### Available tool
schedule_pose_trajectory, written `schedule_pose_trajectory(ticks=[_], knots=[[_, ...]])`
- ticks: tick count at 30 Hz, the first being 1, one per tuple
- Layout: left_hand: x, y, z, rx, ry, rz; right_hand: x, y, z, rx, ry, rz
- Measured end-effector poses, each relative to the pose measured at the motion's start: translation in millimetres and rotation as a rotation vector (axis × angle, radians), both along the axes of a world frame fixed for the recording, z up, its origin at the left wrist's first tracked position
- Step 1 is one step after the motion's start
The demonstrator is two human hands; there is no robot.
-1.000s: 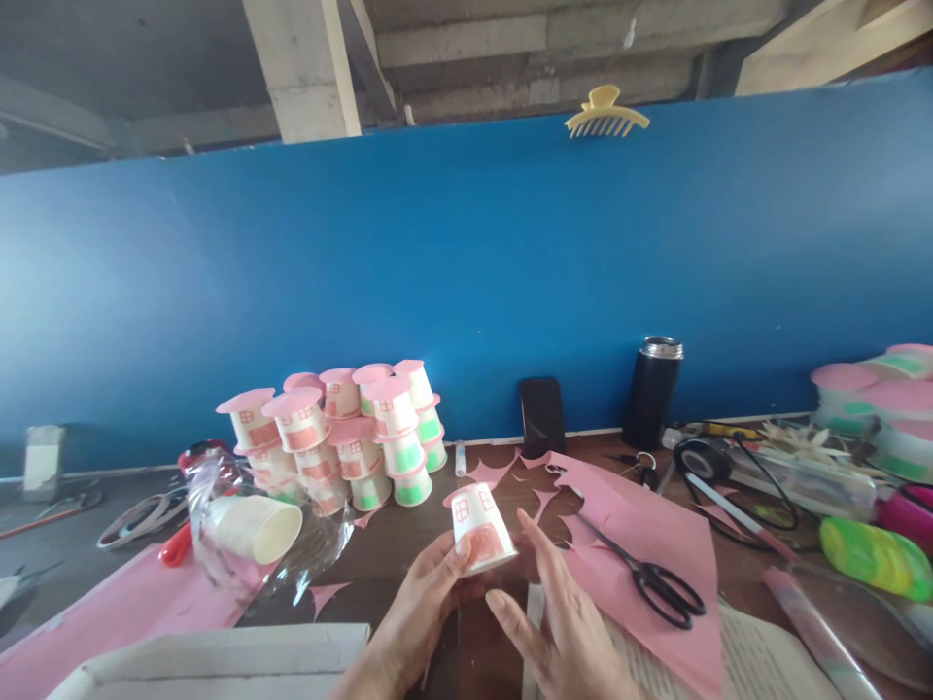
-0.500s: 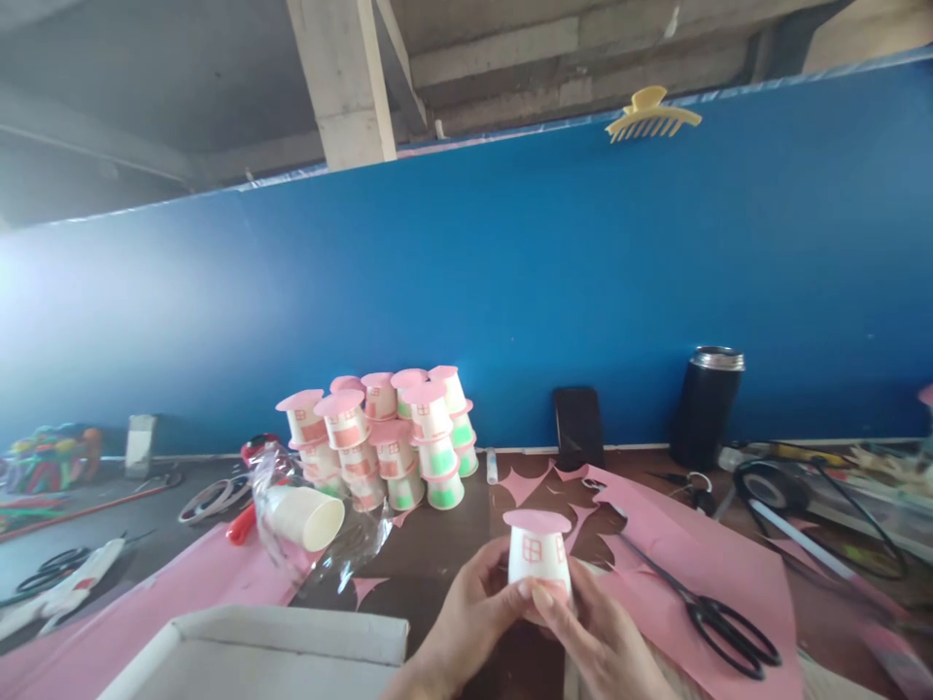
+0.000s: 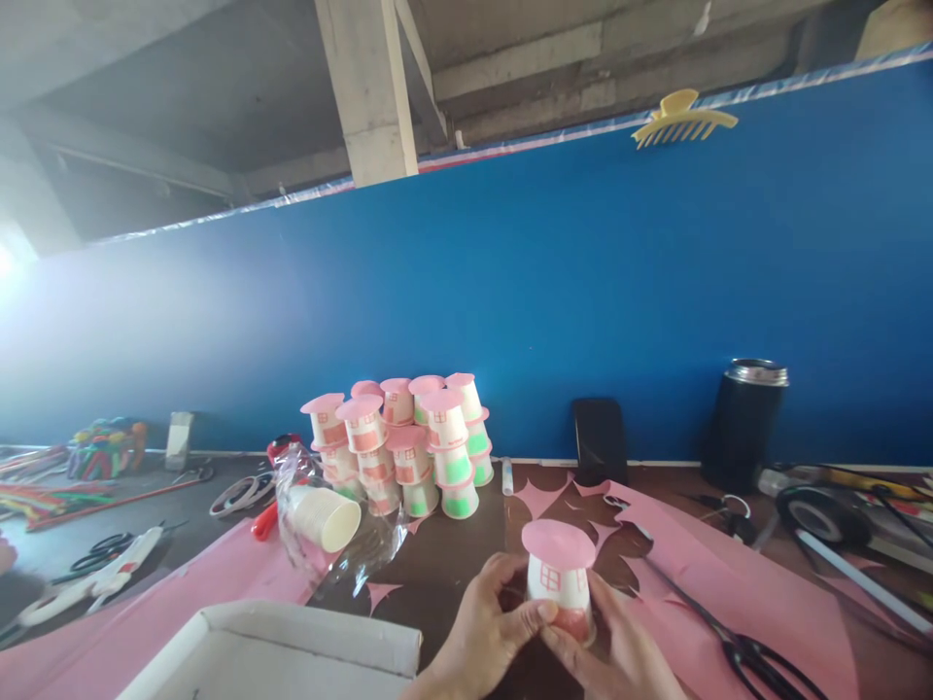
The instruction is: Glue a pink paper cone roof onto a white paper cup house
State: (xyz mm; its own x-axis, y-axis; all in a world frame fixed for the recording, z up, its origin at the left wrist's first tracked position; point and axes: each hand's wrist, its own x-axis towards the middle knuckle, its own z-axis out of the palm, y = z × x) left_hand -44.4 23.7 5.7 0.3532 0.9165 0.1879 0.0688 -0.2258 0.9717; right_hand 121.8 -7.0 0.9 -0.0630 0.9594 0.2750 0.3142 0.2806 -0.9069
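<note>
Fingers [image 3: 531,618] grip the paper cup [image 3: 567,586], partly hiding its lower wall.

The held paper cup [image 3: 550,583] looks smooth and matt, its pink disc [image 3: 558,543] like matt coloured card. Thin, clear plastic film [image 3: 292,472] glints in creases around plain paper cups [image 3: 325,517]. The flask [image 3: 739,433] wears a matt black coat below a shiny metal neck [image 3: 758,370]; the scissors [image 3: 731,644] have smooth black handles with a slight sheen. The blue partition [image 3: 546,292] is smooth with a soft gloss, the concrete pillar [image 3: 368,87] matt and blotchy, the yellow claw clip [image 3: 679,120] smooth plastic
</note>
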Motion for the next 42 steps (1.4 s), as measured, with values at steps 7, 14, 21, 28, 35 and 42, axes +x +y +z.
schedule_pose_trajectory(ticks=[7,14,21,28,35,42], knots=[[0,5,-3.9,-0.078,-0.024,0.009,10,10,-27.1,0.243,-0.22,-0.185],[3,9,1.0,-0.166,-0.096,-0.036,19,21,-42.7,0.46,-0.462,-0.21],[0,11,0.7,-0.067,-0.074,-0.054,21,27,-66.3,0.52,-0.579,-0.314],[2,11,0.0,0.002,-0.014,-0.052,22,33,-84.6,0.522,-0.565,-0.337],[2,14,-9.8,0.02,-0.019,-0.138,4,28,-73.2,0.233,-0.246,-0.359],[0,11,-9.5,0.027,-0.012,-0.055,6,21,-59.8,0.258,-0.319,-0.394]])
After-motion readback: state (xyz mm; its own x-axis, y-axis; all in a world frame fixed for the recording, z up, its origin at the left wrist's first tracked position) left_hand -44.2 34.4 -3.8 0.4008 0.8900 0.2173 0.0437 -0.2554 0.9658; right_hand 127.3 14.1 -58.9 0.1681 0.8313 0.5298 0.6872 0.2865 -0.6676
